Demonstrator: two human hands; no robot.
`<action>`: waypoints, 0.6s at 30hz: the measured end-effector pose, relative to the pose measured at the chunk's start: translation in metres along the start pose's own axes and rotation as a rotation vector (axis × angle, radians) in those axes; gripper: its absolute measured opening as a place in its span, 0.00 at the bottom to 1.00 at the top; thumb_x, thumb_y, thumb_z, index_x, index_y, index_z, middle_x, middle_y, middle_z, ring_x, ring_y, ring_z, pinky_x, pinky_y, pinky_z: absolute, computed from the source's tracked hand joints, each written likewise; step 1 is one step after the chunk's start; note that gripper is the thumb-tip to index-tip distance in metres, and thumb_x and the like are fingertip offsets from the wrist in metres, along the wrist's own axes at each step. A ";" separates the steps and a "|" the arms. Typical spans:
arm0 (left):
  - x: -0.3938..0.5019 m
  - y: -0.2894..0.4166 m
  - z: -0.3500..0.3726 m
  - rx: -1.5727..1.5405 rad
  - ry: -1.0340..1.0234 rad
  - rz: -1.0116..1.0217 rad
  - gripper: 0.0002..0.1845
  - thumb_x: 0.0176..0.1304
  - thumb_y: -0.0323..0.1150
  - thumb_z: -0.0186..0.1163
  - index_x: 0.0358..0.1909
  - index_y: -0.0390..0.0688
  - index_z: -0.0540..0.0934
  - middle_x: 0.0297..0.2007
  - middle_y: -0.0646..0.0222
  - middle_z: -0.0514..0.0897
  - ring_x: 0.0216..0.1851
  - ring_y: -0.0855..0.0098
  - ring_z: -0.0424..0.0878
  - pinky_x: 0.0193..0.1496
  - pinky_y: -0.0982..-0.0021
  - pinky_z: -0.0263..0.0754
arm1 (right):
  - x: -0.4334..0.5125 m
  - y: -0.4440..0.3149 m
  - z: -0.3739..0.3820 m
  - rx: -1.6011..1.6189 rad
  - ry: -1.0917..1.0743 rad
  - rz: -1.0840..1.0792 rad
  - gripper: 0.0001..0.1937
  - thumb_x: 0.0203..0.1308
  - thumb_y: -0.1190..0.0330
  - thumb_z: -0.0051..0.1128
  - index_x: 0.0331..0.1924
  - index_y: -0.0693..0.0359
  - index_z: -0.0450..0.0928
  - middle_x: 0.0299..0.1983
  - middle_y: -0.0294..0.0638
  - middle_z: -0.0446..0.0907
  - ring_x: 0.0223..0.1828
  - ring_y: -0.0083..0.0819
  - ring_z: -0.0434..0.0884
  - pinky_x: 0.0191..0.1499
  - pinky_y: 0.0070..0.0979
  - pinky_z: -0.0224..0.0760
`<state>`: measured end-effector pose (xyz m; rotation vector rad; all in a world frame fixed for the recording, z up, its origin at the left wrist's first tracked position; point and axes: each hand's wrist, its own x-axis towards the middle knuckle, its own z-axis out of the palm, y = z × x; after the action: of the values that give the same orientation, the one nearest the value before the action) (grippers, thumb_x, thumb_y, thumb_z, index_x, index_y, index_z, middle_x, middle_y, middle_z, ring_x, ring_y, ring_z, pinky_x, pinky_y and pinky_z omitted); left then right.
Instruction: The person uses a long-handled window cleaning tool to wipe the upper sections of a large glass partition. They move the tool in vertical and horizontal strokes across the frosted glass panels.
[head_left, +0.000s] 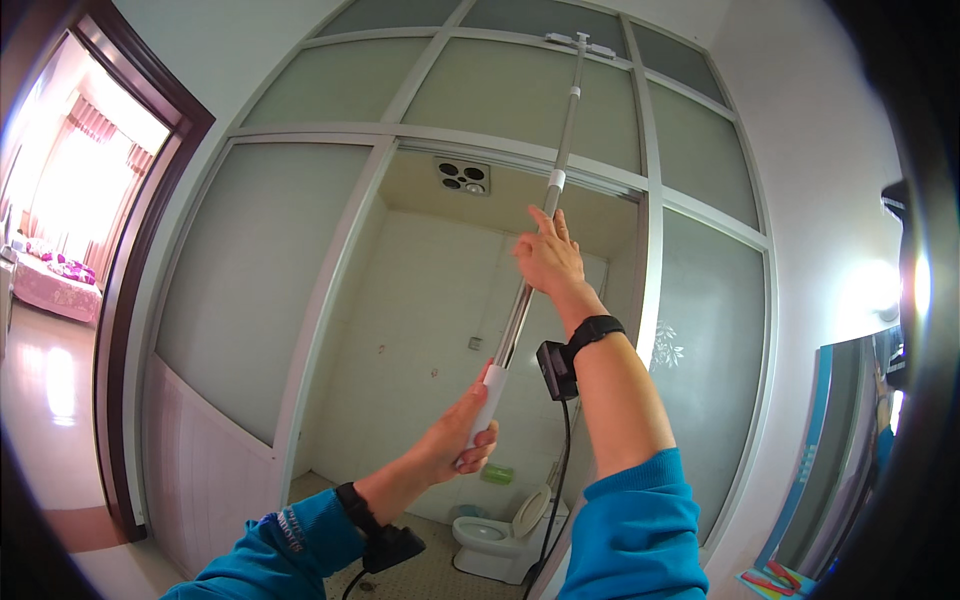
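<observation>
My left hand (469, 435) is wrapped around the white grip (489, 394) at the bottom of a telescopic metal pole (514, 322). The pole slants up and to the right. Farther up, my right hand (553, 255) is against or just in front of the pole, its fingers spread and slightly blurred; it covers part of the shaft. White collars (556, 180) join the pole's sections. At the top, a white crosswise head (581, 46) overlaps the upper bar of a framed frosted-glass partition (525, 97); whether it touches cannot be told.
Behind the doorway is a bathroom with a toilet (487, 532), lid raised, and a ceiling heater unit (463, 176). A dark wooden door frame (120, 300) stands left, a mirror (847, 450) right. A black cable (564, 465) hangs from my right wrist device.
</observation>
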<state>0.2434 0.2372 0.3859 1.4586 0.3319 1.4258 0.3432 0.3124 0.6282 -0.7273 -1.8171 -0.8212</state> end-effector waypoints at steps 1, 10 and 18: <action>0.003 -0.002 0.002 -0.004 -0.005 -0.007 0.32 0.72 0.59 0.40 0.74 0.76 0.42 0.21 0.75 0.64 0.12 0.82 0.56 0.13 0.79 0.56 | -0.001 0.005 -0.003 -0.022 -0.015 0.012 0.13 0.64 0.62 0.44 0.40 0.46 0.85 0.74 0.28 0.51 0.77 0.41 0.45 0.68 0.41 0.54; 0.022 -0.014 0.022 0.027 -0.018 -0.026 0.29 0.71 0.61 0.40 0.71 0.73 0.50 0.20 0.77 0.64 0.11 0.84 0.57 0.13 0.79 0.55 | -0.013 0.040 -0.013 0.014 0.014 0.045 0.13 0.64 0.62 0.44 0.38 0.42 0.85 0.74 0.28 0.51 0.77 0.41 0.44 0.69 0.48 0.53; 0.029 -0.018 0.025 0.038 -0.022 -0.010 0.34 0.71 0.59 0.43 0.74 0.76 0.42 0.20 0.76 0.64 0.12 0.83 0.56 0.12 0.79 0.56 | -0.012 0.059 -0.009 0.067 0.041 0.024 0.15 0.65 0.63 0.42 0.43 0.43 0.84 0.74 0.33 0.51 0.77 0.47 0.43 0.70 0.50 0.52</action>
<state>0.2803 0.2564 0.3943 1.5005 0.3538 1.4020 0.3980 0.3389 0.6318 -0.6835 -1.7869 -0.7511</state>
